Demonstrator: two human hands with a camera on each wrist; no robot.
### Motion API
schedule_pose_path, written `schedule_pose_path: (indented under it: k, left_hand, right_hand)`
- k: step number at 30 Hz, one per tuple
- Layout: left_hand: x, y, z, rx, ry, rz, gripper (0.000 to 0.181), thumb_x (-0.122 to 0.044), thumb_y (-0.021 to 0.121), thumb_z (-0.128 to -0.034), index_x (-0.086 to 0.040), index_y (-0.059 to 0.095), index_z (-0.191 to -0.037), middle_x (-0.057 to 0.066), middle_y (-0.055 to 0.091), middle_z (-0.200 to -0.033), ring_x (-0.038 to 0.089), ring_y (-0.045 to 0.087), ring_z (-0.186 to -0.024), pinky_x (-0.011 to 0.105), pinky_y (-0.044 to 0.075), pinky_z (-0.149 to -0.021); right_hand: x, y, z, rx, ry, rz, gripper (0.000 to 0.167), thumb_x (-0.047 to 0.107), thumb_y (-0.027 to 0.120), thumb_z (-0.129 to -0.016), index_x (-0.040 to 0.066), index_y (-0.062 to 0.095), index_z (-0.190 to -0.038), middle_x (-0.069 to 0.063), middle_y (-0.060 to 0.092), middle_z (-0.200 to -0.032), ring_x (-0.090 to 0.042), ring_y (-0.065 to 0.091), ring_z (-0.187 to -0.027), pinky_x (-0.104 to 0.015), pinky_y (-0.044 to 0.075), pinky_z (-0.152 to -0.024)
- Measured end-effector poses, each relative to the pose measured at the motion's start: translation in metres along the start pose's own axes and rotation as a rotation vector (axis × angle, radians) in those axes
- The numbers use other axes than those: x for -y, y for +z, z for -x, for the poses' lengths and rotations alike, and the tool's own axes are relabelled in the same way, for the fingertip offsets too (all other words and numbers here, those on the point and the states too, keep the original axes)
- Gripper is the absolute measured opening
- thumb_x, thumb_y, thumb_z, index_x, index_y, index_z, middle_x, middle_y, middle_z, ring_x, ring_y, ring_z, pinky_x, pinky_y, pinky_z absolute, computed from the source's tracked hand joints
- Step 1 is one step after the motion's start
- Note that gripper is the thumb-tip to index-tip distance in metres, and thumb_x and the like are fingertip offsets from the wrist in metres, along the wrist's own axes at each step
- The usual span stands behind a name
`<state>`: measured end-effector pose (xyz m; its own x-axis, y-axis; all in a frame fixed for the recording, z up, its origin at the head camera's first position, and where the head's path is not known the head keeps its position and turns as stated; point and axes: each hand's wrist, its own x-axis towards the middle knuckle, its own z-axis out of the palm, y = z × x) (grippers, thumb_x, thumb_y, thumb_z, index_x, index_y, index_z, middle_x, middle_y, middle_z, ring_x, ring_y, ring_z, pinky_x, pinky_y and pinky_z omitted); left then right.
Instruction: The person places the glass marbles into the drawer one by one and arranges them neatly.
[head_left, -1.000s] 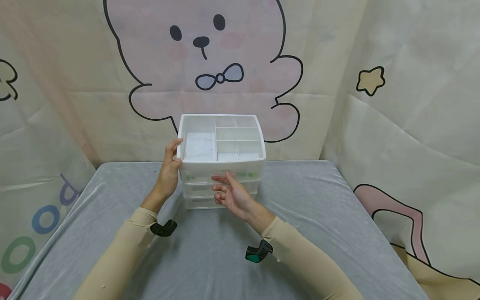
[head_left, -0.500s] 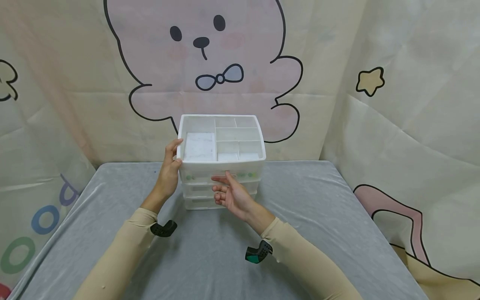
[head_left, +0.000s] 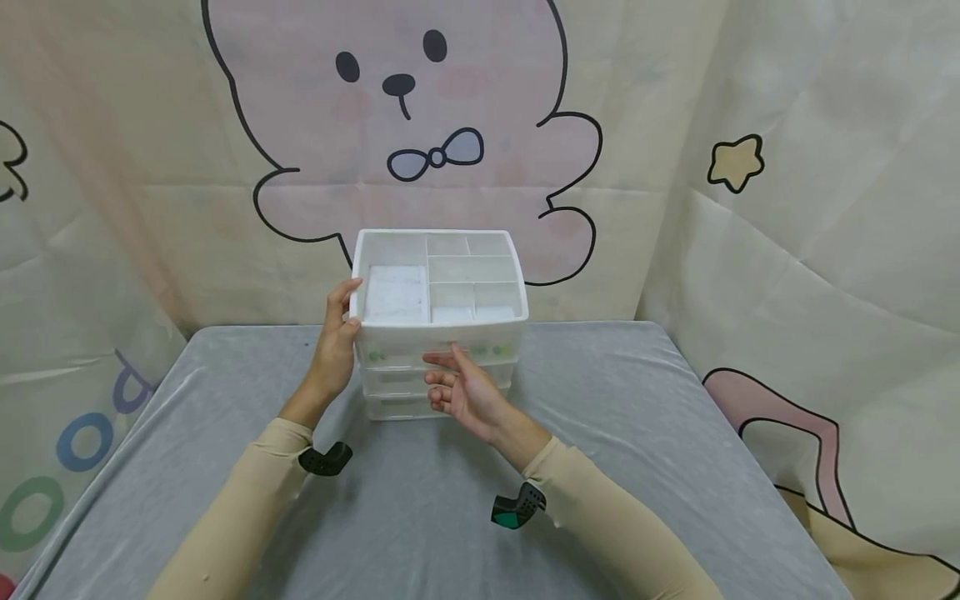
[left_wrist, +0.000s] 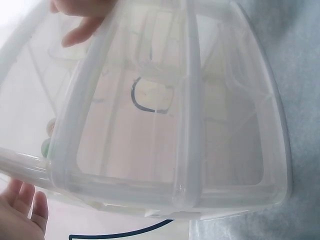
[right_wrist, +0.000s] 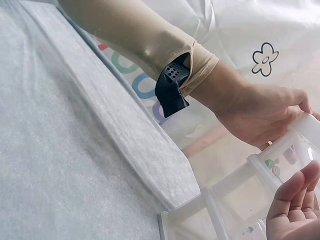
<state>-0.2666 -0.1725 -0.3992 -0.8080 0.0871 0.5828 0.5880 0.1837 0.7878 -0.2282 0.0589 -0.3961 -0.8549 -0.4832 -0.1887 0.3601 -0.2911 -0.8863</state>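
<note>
A white plastic drawer unit (head_left: 442, 329) with translucent stacked drawers stands on the cloth-covered table. Its top is an open tray split into compartments. My left hand (head_left: 335, 346) grips the left rim of the top, thumb toward the front. My right hand (head_left: 476, 400) is palm up at the front of the top drawer (head_left: 397, 357), its index fingertip at the drawer's front lip and the other fingers loosely bent. Small green and brownish round shapes (left_wrist: 46, 147) show through the top drawer's wall in the left wrist view. Whether the right fingertips bear on the lip is hard to tell.
Grey velvety cloth (head_left: 600, 467) covers the table around the unit. Right behind it hangs a printed fabric backdrop (head_left: 637, 83) with a bear, and side panels close in left and right. A black wrist camera (head_left: 517, 506) sits under each forearm.
The head view has shifted very slightly, moving the scene a little to the left. Both hands keep their places on the drawer unit, and the drawers look the same.
</note>
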Motion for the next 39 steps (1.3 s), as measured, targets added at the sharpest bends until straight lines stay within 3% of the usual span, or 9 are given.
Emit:
schedule_pose_path:
  k: [8, 16, 21, 29, 34, 39]
  left_hand:
    - [-0.001, 0.001, -0.002, 0.006, 0.009, 0.004, 0.051, -0.019, 0.027, -0.1047, -0.015, 0.022, -0.155, 0.024, 0.028, -0.156, 0.037, 0.038, -0.127, 0.059, 0.037, -0.093]
    - [-0.006, 0.0, -0.001, 0.009, -0.018, -0.005, 0.052, -0.022, 0.028, -0.1052, -0.02, 0.022, -0.157, 0.023, 0.028, -0.156, 0.038, 0.038, -0.129, 0.059, 0.035, -0.097]
    - [-0.007, 0.0, -0.001, 0.02, -0.029, 0.04, 0.053, -0.018, 0.026, -0.1054, -0.019, 0.021, -0.158, 0.022, 0.026, -0.159, 0.035, 0.036, -0.132, 0.055, 0.03, -0.102]
    - [-0.007, 0.0, 0.003, 0.018, -0.05, 0.004, 0.059, -0.012, 0.025, -0.1036, -0.024, 0.015, -0.16, 0.019, 0.024, -0.163, 0.04, 0.035, -0.136, 0.068, 0.029, -0.105]
    - [-0.008, 0.001, 0.007, 0.009, -0.037, -0.025, 0.059, -0.012, 0.028, -0.1052, -0.028, 0.015, -0.16, 0.014, 0.026, -0.164, 0.039, 0.037, -0.138, 0.067, 0.031, -0.105]
    - [-0.01, 0.004, 0.016, -0.028, -0.031, -0.074, 0.062, -0.007, 0.035, -0.1049, -0.025, 0.015, -0.161, 0.014, 0.032, -0.163, 0.035, 0.04, -0.139, 0.045, 0.038, -0.1]
  right_hand:
    - [-0.001, -0.001, 0.004, -0.038, -0.016, 0.044, 0.063, 0.049, 0.026, -0.109, 0.0, 0.043, -0.146, 0.003, 0.059, -0.087, -0.008, 0.052, -0.066, -0.023, 0.046, -0.069]
    - [-0.001, -0.008, 0.008, -0.036, -0.021, 0.053, 0.062, 0.048, 0.023, -0.11, 0.001, 0.041, -0.147, 0.005, 0.06, -0.086, -0.007, 0.054, -0.067, -0.023, 0.047, -0.07]
    - [0.0, -0.012, 0.013, -0.03, -0.036, 0.099, 0.063, 0.049, 0.023, -0.109, 0.002, 0.041, -0.147, 0.005, 0.061, -0.085, -0.008, 0.055, -0.067, -0.024, 0.048, -0.072]
    - [-0.001, -0.019, 0.017, -0.038, -0.054, 0.172, 0.063, 0.049, 0.026, -0.109, 0.0, 0.042, -0.146, 0.005, 0.061, -0.084, -0.008, 0.056, -0.066, -0.024, 0.048, -0.071]
    - [-0.001, -0.023, 0.018, -0.052, -0.089, 0.24, 0.058, 0.042, 0.03, -0.111, -0.004, 0.044, -0.144, 0.005, 0.062, -0.082, -0.007, 0.057, -0.065, -0.024, 0.048, -0.069]
    - [-0.001, -0.026, 0.023, -0.032, -0.154, 0.369, 0.051, 0.029, 0.034, -0.111, -0.01, 0.045, -0.141, 0.007, 0.064, -0.083, -0.006, 0.059, -0.065, -0.024, 0.049, -0.067]
